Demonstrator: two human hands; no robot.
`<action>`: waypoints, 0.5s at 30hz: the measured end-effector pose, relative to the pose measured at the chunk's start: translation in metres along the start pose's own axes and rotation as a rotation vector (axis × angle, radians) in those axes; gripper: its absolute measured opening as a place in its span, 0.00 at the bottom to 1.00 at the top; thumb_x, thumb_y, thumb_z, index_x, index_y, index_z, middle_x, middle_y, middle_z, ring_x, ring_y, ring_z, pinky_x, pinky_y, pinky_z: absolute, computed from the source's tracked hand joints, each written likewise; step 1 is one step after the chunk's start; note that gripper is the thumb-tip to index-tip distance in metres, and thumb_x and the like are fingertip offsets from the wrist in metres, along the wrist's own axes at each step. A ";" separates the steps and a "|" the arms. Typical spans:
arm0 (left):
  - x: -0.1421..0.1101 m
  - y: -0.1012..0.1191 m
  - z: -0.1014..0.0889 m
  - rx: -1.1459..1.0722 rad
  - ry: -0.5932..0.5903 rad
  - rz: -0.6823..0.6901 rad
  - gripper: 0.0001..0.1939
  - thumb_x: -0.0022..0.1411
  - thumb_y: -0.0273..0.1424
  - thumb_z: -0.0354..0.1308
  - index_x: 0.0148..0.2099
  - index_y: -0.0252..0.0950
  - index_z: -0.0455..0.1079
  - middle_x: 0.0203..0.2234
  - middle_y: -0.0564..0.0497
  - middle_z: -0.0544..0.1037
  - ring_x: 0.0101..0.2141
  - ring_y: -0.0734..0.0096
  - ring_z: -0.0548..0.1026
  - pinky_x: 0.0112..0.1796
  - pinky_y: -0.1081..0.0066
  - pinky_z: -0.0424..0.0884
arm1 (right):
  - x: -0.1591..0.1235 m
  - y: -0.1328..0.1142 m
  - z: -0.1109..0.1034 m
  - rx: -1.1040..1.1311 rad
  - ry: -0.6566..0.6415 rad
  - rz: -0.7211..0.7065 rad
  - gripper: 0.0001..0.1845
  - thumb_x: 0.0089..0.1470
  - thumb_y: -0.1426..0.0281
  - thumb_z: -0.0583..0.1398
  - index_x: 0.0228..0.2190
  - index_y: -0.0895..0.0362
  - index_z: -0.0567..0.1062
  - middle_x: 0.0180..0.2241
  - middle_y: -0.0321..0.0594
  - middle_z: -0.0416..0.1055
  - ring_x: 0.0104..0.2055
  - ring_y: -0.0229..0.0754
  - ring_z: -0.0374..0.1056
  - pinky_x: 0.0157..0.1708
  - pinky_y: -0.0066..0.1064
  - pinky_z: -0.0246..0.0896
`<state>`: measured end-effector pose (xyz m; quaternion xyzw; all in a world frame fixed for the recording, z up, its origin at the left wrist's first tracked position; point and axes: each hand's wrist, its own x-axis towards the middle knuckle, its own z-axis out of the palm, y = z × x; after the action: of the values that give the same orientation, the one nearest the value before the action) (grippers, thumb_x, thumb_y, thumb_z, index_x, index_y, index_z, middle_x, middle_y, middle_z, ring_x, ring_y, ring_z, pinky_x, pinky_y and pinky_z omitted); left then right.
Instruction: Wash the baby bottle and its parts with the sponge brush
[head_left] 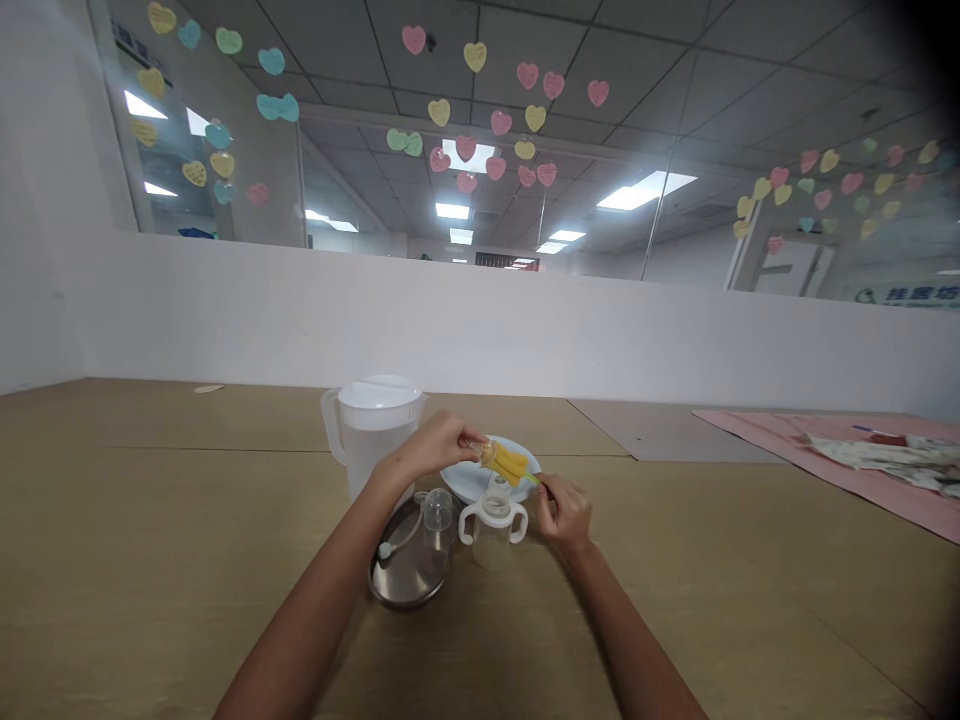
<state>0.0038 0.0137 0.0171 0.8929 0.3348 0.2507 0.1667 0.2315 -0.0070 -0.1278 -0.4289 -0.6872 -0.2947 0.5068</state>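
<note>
My left hand [442,442] is closed on a small clear piece [478,449], whose kind I cannot make out. Against that piece sits the yellow head of a sponge brush [507,463]. My right hand [567,512] pinches the brush's thin green handle. Just below stands a clear baby bottle [493,540] with two white side handles and an uncovered mouth. Behind it, a white plate [459,483] is partly hidden by my hands and the brush. To the bottle's left, a round metal tray [409,590] carries a clear cap [438,510] and a straw with a weighted end [396,545].
A white lidded pitcher [367,440] rises behind my left forearm. Far right, a pink cloth [772,433] has a crumpled patterned fabric [877,460] on it. A flat pale piece [209,388] lies at the back left. A white wall [480,330] bounds the table.
</note>
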 end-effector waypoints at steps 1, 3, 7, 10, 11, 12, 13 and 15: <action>-0.002 0.001 -0.003 0.034 0.007 -0.008 0.15 0.49 0.32 0.55 0.39 0.33 0.74 0.29 0.49 0.78 0.30 0.69 0.72 0.31 0.75 0.65 | -0.001 0.000 0.000 -0.009 -0.007 0.021 0.11 0.49 0.73 0.51 0.30 0.61 0.72 0.23 0.41 0.71 0.22 0.36 0.64 0.25 0.27 0.57; -0.006 0.002 -0.008 0.134 -0.002 -0.047 0.12 0.49 0.33 0.55 0.33 0.32 0.75 0.26 0.50 0.78 0.27 0.70 0.71 0.29 0.75 0.63 | -0.002 0.002 0.002 -0.038 -0.012 0.081 0.11 0.50 0.72 0.51 0.31 0.61 0.72 0.23 0.40 0.71 0.22 0.36 0.64 0.25 0.26 0.57; -0.012 -0.006 -0.009 0.281 -0.253 -0.354 0.06 0.42 0.30 0.59 0.25 0.32 0.73 0.22 0.48 0.76 0.24 0.70 0.71 0.26 0.74 0.63 | -0.006 0.008 0.007 -0.117 0.009 0.179 0.12 0.50 0.71 0.50 0.31 0.61 0.73 0.23 0.40 0.72 0.22 0.36 0.65 0.25 0.25 0.56; -0.011 -0.020 0.000 0.230 -0.500 -0.536 0.07 0.36 0.25 0.61 0.25 0.32 0.71 0.23 0.47 0.76 0.23 0.69 0.71 0.24 0.73 0.66 | -0.007 0.010 0.009 -0.146 0.013 0.182 0.12 0.50 0.71 0.50 0.30 0.61 0.73 0.22 0.39 0.71 0.22 0.36 0.64 0.24 0.25 0.55; -0.010 -0.025 0.003 0.209 -0.541 -0.551 0.08 0.35 0.24 0.62 0.25 0.33 0.71 0.23 0.47 0.77 0.23 0.69 0.71 0.24 0.72 0.67 | -0.008 0.011 0.009 -0.151 0.008 0.182 0.12 0.50 0.71 0.50 0.30 0.61 0.73 0.22 0.39 0.71 0.21 0.35 0.64 0.24 0.25 0.54; -0.009 -0.030 0.007 0.193 -0.566 -0.558 0.09 0.34 0.23 0.62 0.25 0.33 0.72 0.23 0.48 0.76 0.23 0.69 0.71 0.24 0.72 0.68 | -0.008 0.011 0.009 -0.153 0.001 0.183 0.12 0.50 0.71 0.50 0.30 0.61 0.73 0.22 0.39 0.71 0.21 0.35 0.64 0.24 0.25 0.54; -0.008 -0.034 0.010 0.180 -0.589 -0.567 0.09 0.33 0.23 0.63 0.24 0.34 0.72 0.22 0.48 0.76 0.23 0.69 0.71 0.24 0.71 0.68 | -0.008 0.011 0.010 -0.153 -0.005 0.186 0.12 0.50 0.71 0.50 0.30 0.60 0.73 0.22 0.39 0.71 0.21 0.36 0.64 0.24 0.25 0.54; -0.006 -0.039 0.015 0.167 -0.620 -0.584 0.09 0.32 0.23 0.63 0.23 0.34 0.71 0.20 0.49 0.76 0.22 0.68 0.72 0.24 0.70 0.69 | -0.009 0.012 0.010 -0.149 -0.015 0.190 0.12 0.49 0.72 0.50 0.30 0.60 0.73 0.22 0.39 0.71 0.22 0.36 0.64 0.25 0.25 0.54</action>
<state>-0.0115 0.0362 -0.0155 0.8040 0.5267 -0.1152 0.2506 0.2384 0.0042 -0.1395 -0.5309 -0.6236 -0.2922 0.4939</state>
